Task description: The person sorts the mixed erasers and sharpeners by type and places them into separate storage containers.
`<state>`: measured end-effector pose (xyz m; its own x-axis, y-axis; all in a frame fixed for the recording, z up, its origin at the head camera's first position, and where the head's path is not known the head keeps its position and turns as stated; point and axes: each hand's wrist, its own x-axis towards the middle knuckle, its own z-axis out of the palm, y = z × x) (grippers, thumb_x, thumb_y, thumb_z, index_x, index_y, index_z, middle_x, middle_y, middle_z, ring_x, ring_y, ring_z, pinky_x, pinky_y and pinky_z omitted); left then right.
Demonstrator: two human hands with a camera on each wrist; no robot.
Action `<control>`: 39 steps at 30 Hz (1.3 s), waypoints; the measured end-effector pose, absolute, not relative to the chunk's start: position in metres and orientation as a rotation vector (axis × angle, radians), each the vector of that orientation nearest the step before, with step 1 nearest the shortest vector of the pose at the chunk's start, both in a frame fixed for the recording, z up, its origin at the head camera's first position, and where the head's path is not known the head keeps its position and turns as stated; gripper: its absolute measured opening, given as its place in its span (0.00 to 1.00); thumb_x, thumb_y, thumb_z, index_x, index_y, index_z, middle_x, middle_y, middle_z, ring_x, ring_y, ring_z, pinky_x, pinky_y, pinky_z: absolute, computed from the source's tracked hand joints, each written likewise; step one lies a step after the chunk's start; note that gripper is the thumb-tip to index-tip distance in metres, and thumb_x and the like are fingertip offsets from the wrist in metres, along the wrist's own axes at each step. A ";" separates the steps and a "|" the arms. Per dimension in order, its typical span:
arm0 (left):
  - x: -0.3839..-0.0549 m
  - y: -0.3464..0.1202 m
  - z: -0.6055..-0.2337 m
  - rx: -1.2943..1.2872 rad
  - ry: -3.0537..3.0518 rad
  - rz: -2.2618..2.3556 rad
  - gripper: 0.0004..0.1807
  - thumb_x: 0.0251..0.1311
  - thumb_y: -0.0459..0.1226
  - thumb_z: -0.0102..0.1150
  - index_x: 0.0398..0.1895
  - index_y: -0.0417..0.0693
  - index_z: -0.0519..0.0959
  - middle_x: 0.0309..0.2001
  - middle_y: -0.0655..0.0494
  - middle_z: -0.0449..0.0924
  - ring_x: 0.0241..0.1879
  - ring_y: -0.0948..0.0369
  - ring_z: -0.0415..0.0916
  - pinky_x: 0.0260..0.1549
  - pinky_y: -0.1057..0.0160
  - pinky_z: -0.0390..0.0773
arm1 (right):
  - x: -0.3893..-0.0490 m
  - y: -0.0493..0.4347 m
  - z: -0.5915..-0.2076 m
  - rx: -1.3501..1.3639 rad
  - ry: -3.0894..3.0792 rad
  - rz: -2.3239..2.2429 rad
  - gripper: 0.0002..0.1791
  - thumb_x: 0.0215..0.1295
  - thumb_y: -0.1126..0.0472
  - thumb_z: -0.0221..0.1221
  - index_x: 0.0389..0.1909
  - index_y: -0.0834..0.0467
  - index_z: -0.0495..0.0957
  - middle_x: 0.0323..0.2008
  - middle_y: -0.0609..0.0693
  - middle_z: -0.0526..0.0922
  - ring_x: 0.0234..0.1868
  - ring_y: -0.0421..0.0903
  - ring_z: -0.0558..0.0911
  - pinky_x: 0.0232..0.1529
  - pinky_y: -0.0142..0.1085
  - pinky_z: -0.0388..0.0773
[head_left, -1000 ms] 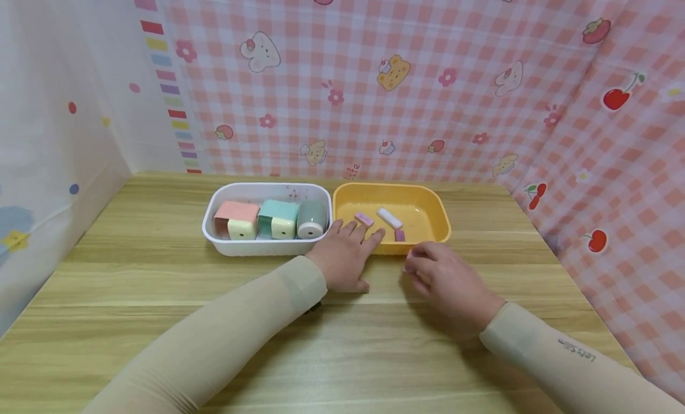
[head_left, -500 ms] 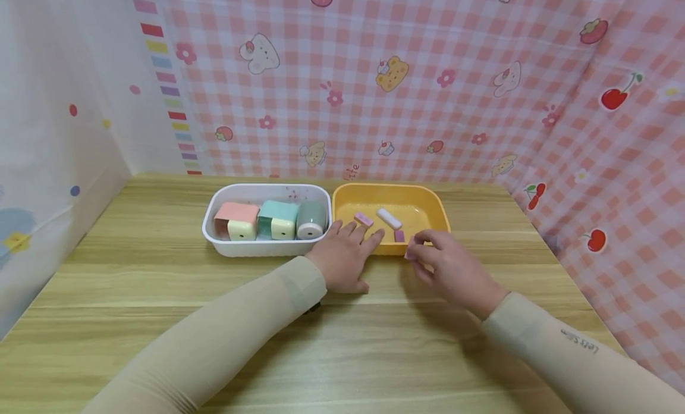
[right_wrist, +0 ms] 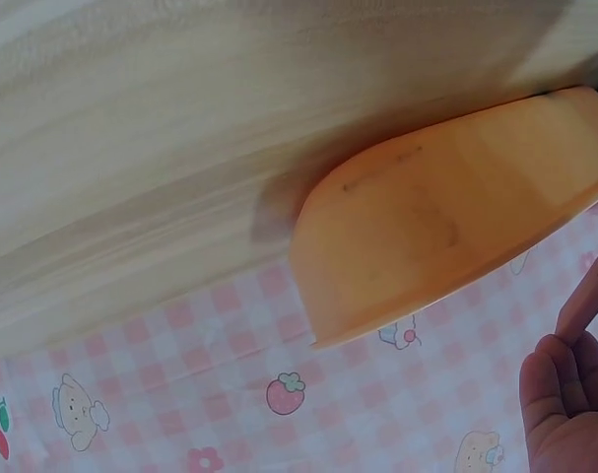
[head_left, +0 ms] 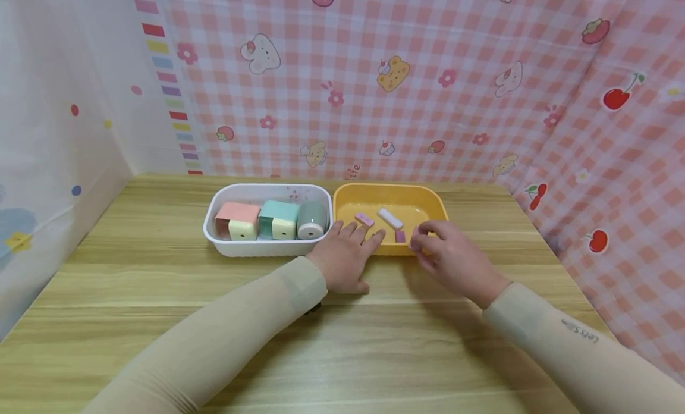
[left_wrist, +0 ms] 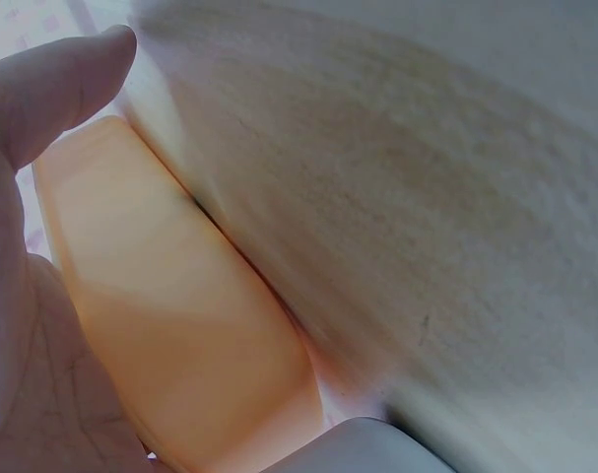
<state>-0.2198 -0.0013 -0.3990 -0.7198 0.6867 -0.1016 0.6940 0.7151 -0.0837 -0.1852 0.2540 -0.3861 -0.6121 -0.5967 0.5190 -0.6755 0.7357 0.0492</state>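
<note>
My left hand (head_left: 342, 259) lies with fingers spread on the near rim of the yellow bin (head_left: 433, 203), beside the white bin (head_left: 214, 235); it holds nothing. My right hand (head_left: 457, 256) pinches a small pink block, likely an eraser (head_left: 414, 238), above the yellow bin's near right rim, mostly hidden by the fingers. Inside that bin lie a pink eraser (head_left: 364, 219), a white eraser (head_left: 390, 218) and a purple eraser (head_left: 400, 236). The right wrist view shows the bin's outer wall (right_wrist: 427, 217) and the curled fingers (right_wrist: 545, 394).
In the white bin stand a pink-and-cream pencil sharpener (head_left: 238, 220), a teal-and-cream one (head_left: 279, 219) and a rounded grey-green one (head_left: 311, 220). Both bins stand side by side on the wooden table (head_left: 342, 354). Checked cloth (head_left: 342, 104) hangs behind.
My right hand has risen from in front of the yellow bin to over its near rim, carrying the pink eraser. My left hand has stayed in place.
</note>
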 end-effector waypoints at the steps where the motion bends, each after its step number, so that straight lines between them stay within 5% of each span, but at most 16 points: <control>1: -0.220 -0.001 -0.399 1.146 2.850 -0.179 0.62 0.58 0.70 0.65 0.87 0.58 0.46 0.84 0.46 0.55 0.82 0.44 0.56 0.81 0.39 0.53 | -0.186 0.254 -0.385 0.958 -2.430 0.203 0.12 0.51 0.68 0.79 0.36 0.59 0.88 0.44 0.57 0.84 0.42 0.55 0.83 0.47 0.48 0.88; 39: -0.221 -0.001 -0.401 1.140 2.858 -0.193 0.62 0.57 0.70 0.65 0.87 0.58 0.46 0.83 0.47 0.56 0.82 0.45 0.57 0.81 0.40 0.54 | -0.215 0.255 -0.375 0.949 -2.459 0.185 0.07 0.57 0.68 0.75 0.36 0.59 0.88 0.44 0.58 0.85 0.42 0.57 0.83 0.49 0.50 0.86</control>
<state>-0.2208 -0.0008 -0.4011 -0.7252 0.6812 -0.1006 0.6885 0.7191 -0.0942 -0.2149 0.2547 -0.3755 -0.6355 -0.5944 0.4928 -0.6614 0.7484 0.0497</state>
